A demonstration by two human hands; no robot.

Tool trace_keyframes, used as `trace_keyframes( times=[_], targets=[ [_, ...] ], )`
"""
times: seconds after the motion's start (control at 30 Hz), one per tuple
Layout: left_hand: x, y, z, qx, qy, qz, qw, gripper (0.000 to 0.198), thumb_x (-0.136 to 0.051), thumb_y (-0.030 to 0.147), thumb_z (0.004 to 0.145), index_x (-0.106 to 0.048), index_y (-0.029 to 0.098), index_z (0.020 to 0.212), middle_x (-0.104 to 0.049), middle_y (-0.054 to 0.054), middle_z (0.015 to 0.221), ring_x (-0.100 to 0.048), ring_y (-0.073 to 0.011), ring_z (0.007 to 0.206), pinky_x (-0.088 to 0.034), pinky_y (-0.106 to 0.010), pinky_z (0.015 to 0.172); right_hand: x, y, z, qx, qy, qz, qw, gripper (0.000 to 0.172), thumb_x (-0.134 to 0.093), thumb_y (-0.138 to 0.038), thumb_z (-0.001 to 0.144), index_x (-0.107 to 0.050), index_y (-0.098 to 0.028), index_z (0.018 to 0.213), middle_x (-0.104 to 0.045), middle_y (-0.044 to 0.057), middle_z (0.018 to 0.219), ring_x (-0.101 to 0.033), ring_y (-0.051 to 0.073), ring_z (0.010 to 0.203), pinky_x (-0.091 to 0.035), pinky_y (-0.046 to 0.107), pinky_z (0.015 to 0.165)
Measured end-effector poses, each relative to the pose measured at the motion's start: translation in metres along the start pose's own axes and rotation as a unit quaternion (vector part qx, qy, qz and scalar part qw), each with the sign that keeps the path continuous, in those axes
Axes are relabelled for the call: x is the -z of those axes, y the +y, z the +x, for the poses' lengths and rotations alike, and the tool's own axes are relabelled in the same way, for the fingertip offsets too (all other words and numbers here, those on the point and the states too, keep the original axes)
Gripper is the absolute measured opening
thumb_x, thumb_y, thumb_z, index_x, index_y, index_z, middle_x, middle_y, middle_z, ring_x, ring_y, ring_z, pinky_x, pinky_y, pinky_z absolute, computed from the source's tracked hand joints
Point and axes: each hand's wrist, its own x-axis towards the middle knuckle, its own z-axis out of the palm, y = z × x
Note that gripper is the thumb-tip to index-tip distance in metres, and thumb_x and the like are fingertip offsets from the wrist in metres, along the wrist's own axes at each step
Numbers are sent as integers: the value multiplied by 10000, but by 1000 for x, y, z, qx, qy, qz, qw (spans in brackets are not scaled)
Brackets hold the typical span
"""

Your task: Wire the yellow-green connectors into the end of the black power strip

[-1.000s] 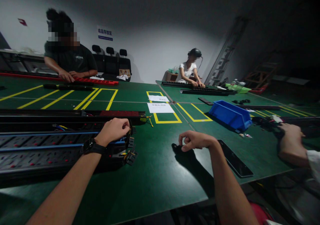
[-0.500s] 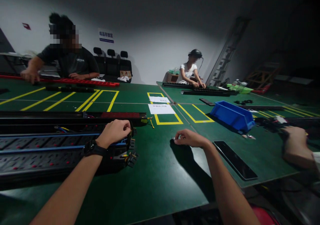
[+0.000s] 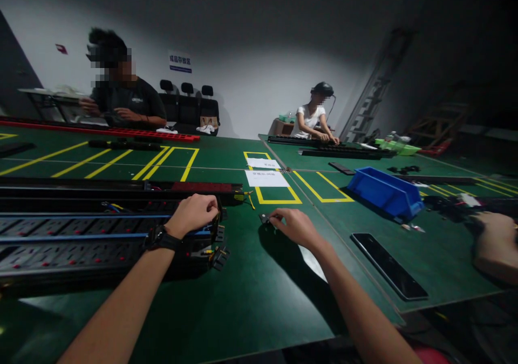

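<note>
My left hand (image 3: 194, 213), with a black watch on the wrist, is curled over the right end of a long black power strip (image 3: 93, 256). Its fingertips are partly hidden there. Rows of outlets with red dots and blue edging run along the strips, and a small black end piece (image 3: 220, 257) with coloured wires sticks out. To the right, my right hand (image 3: 297, 228) pinches a small dark part (image 3: 264, 219) between thumb and fingers, just above the green table. The part is too small to name.
A blue bin (image 3: 384, 194) and a black phone-like slab (image 3: 388, 267) lie on the right. White paper sheets (image 3: 266, 179) sit within yellow tape. Another person's arm (image 3: 496, 245) reaches in at right; two people work across the table (image 3: 243, 310).
My right hand has moved left with the small dark part, closer to the power strip. My left hand stays at the strip's end. The view has shifted slightly.
</note>
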Motion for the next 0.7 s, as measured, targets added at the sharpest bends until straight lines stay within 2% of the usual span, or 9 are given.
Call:
trace_keyframes(
  times=[0.23, 0.47, 0.7],
  targets=[
    [-2, -2, 0, -6, 8, 1, 1000, 189, -546, 315, 861, -733, 288, 865, -790, -20, 891, -733, -246, 864, -471, -297, 722, -2, 2, 1, 33, 12, 24, 999, 230, -568, -314, 1006, -787, -268, 1058, -790, 52, 1059, -710, 210, 879, -464, 297, 743],
    [0, -1, 0, -3, 3, 0, 1000, 205, -545, 323, 854, -742, 273, 874, -794, -32, 905, -730, -241, 851, -467, -297, 710, -1, 3, 0, -1, 13, 4, 1000, 205, -600, -335, 970, -779, -243, 931, -790, 52, 901, -697, 202, 767, -404, 287, 644],
    [0, 1, -1, 0, 4, 3, 1000, 203, -547, 324, 858, -744, 276, 873, -794, -32, 906, -732, -248, 856, -484, -302, 731, 3, 9, -1, -22, -1, 12, 1000, 184, -634, -340, 935, -760, -238, 849, -788, 51, 877, -698, 202, 766, -403, 284, 639]
  ],
)
